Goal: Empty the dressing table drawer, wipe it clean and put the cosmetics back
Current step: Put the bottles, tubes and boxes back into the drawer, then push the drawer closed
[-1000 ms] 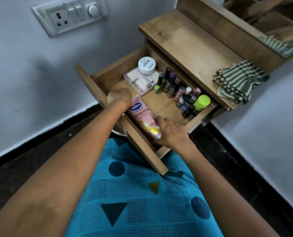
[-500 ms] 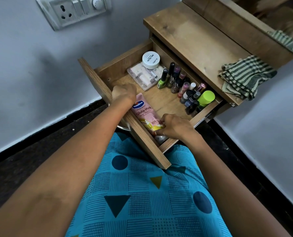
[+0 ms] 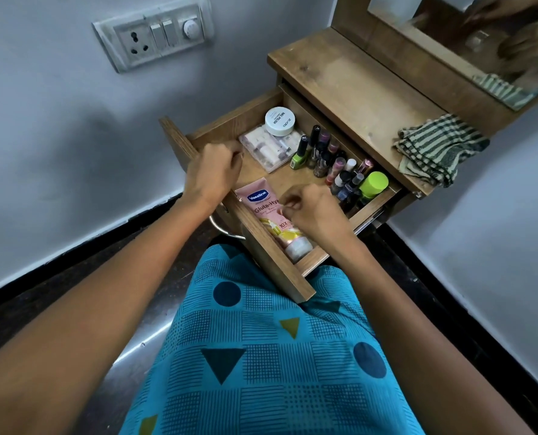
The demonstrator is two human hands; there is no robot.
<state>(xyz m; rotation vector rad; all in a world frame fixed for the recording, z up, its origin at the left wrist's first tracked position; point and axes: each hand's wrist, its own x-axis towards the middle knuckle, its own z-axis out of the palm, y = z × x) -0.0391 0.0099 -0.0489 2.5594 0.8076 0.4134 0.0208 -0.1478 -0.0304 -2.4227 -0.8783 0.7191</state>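
On my head view the dressing table drawer (image 3: 271, 262) stands pulled out toward the lap, above a blue patterned garment (image 3: 277, 356). My left hand (image 3: 212, 174) sits over the far-left end of the drawer's front panel with its fingers curled down inside; I cannot tell whether they grip the wood or anything else. My right hand (image 3: 315, 211) is over the near-right part of the drawer, fingers curled, tips right at the pink Vaseline tube (image 3: 266, 211); I cannot tell whether they pinch it or only hover. The tube lies flat along the inside of the front panel, cap toward the near end. At the far-left corner a white jar (image 3: 279, 120) rests on a clear case (image 3: 271, 147). Just right of the case stands a green nail polish bottle (image 3: 299, 155), then a row of small bottles (image 3: 333, 164) along the drawer's far side, ending at a lime green cap (image 3: 376, 183). A striped cloth (image 3: 440, 149) hangs off the right end of the table top (image 3: 355, 86), below the mirror (image 3: 481, 42). A switch plate (image 3: 157, 36) is on the wall, far left
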